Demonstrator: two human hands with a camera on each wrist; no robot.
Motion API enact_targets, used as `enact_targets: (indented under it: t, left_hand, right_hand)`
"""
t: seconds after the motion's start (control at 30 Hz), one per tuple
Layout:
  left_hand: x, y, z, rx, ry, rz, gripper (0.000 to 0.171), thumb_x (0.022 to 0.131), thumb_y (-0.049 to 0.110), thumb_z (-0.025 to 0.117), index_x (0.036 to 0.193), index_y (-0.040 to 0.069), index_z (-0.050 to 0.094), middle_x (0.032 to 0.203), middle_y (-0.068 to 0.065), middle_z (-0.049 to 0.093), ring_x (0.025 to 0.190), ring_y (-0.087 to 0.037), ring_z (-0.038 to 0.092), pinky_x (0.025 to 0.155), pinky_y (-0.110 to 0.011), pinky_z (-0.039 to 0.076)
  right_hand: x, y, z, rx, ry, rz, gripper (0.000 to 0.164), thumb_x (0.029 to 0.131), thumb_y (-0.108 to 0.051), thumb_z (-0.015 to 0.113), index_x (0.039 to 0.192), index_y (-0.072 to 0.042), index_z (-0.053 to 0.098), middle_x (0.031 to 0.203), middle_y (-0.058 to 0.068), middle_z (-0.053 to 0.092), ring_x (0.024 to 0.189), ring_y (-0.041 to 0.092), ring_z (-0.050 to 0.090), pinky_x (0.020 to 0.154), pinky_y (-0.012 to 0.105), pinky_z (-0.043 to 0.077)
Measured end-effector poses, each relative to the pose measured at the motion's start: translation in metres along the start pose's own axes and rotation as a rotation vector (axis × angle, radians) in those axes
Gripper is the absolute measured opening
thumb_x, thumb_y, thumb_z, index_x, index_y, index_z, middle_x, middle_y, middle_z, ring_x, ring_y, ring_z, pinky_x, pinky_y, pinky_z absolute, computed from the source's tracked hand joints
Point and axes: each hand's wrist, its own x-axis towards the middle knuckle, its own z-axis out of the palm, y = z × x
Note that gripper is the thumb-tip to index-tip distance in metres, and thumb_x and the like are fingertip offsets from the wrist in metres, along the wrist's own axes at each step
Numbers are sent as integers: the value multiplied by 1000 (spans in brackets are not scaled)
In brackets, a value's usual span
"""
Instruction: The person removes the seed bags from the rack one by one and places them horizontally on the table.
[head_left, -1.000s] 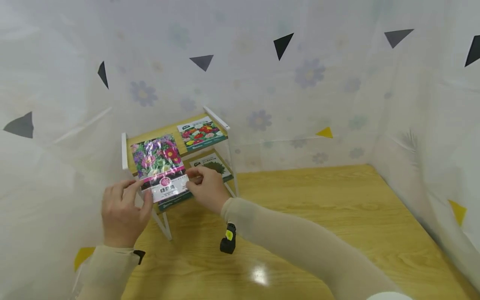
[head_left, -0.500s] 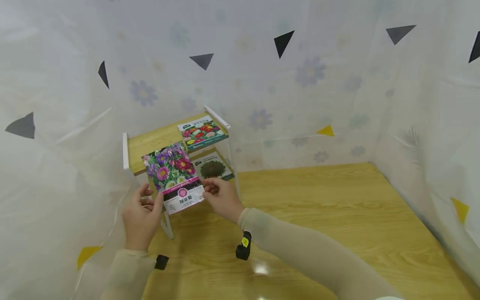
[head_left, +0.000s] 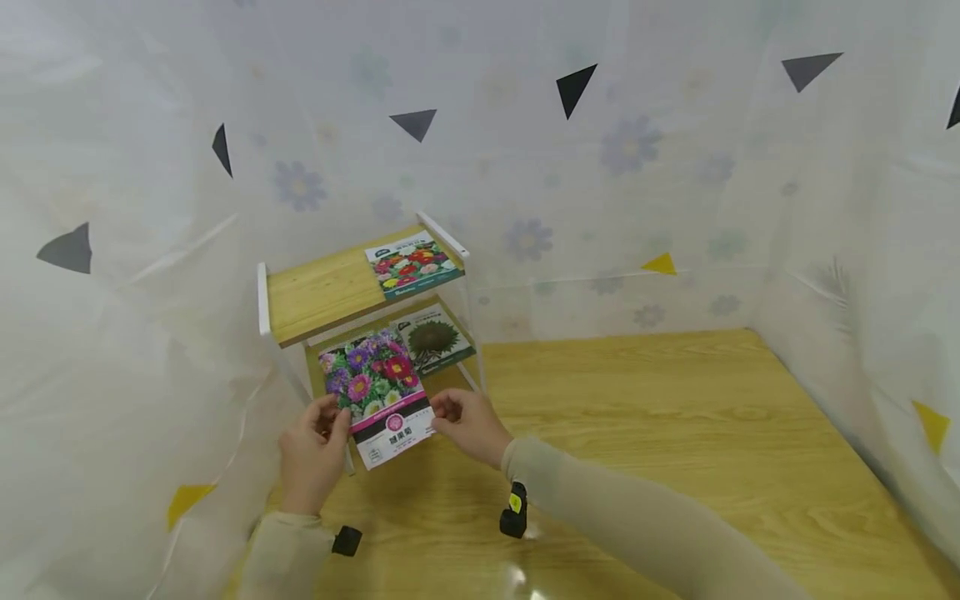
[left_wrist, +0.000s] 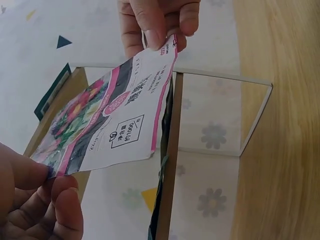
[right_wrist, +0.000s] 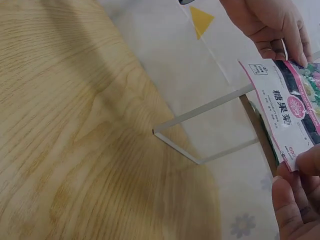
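Observation:
A flower seed packet [head_left: 378,396] with purple, pink and red blooms and a white lower band is held tilted in front of the lower shelf [head_left: 442,379]. My left hand [head_left: 312,450] pinches its left edge between thumb and fingers. On the opposite edge, my right hand [head_left: 471,425] grips the packet the same way. The left wrist view shows the packet [left_wrist: 105,112] stretched between both hands, above the shelf's brown edge [left_wrist: 172,150]. A dark green edge of something, mostly hidden, lies along that shelf beneath it.
A two-tier wooden rack with white metal sides [head_left: 264,300] stands at the back left. Its top board [head_left: 318,287] bears a red-flowered packet [head_left: 412,262] at the right; a spiky green plant packet [head_left: 435,337] lies below. The wood-grain table [head_left: 637,433] extends right, with pale sheeting behind.
Both hands have drawn the packet from over the top board's left part down and toward me, to the front of the lower shelf. The left fingers have closed on its edge.

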Motion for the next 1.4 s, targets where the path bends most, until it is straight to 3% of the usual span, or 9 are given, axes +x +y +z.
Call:
enact_targets:
  t: [0.17,0.3,0.5,0.67,0.83,1.07,1.13,1.33,1.4]
  left_hand:
    - [-7,-3,5,-5,-3,9,18,87,2,68,104,-2,67,76,-5,66,62,-11,56,52,-13,42]
    - [-12,-4,9,17,-28,18,19,88,5,68,106,-1,67,78,-5,66,65,-12,56,53,-16,42]
    - [-19,-7,16,24,-119,-1,21,90,8,67,110,1,67,78,-2,65,61,-10,54,49,-23,42]
    - [-25,-9,23,12,-222,-21,23,91,7,66,113,1,66,79,-1,64,61,-10,54,51,-24,44]
    - [-29,-11,29,3,-329,-91,25,93,9,63,118,3,65,82,-1,63,62,-11,52,52,-25,43]
    - [-32,-15,40,15,-441,-126,25,94,6,62,117,-1,63,79,0,61,60,-10,51,53,-24,44]
    - [-33,-16,43,10,-465,-127,24,93,5,62,116,-2,62,77,0,60,59,-9,51,52,-24,44]
    - [-38,-20,50,32,-507,-142,24,92,4,63,115,-1,64,76,1,61,57,-8,53,50,-24,44]
    - [-39,-22,53,41,-521,-148,23,92,5,63,114,0,64,77,1,62,57,-8,53,51,-24,45]
  right_hand:
    - [-6,10,1,-29,-40,14,15,91,-14,66,105,-9,66,87,-5,64,78,9,59,68,24,52]
    - [-12,17,-1,12,-91,56,13,93,-16,64,104,-9,65,87,-2,64,76,13,62,66,28,54]
    - [-19,29,-2,118,-146,131,11,93,-16,65,99,-7,64,80,5,64,69,26,66,61,35,57]
    - [-22,40,-2,150,-150,159,9,93,-14,64,94,-5,63,75,6,64,56,20,63,53,37,56]
    - [-26,46,-4,161,-157,189,12,94,-15,64,94,-4,61,75,7,64,54,17,61,54,42,56]
    - [-35,27,-12,137,-143,202,13,95,-9,61,91,4,59,75,18,64,64,44,63,49,29,52]
    - [-37,30,-13,119,-146,214,15,95,-10,60,89,4,59,74,19,63,67,46,64,51,32,54]
    - [-35,63,-11,85,-166,272,20,95,-22,63,85,-4,64,73,20,66,66,36,67,62,50,56]
    - [-37,67,-11,85,-172,281,21,95,-23,63,84,-6,64,72,20,67,64,32,67,62,51,56]
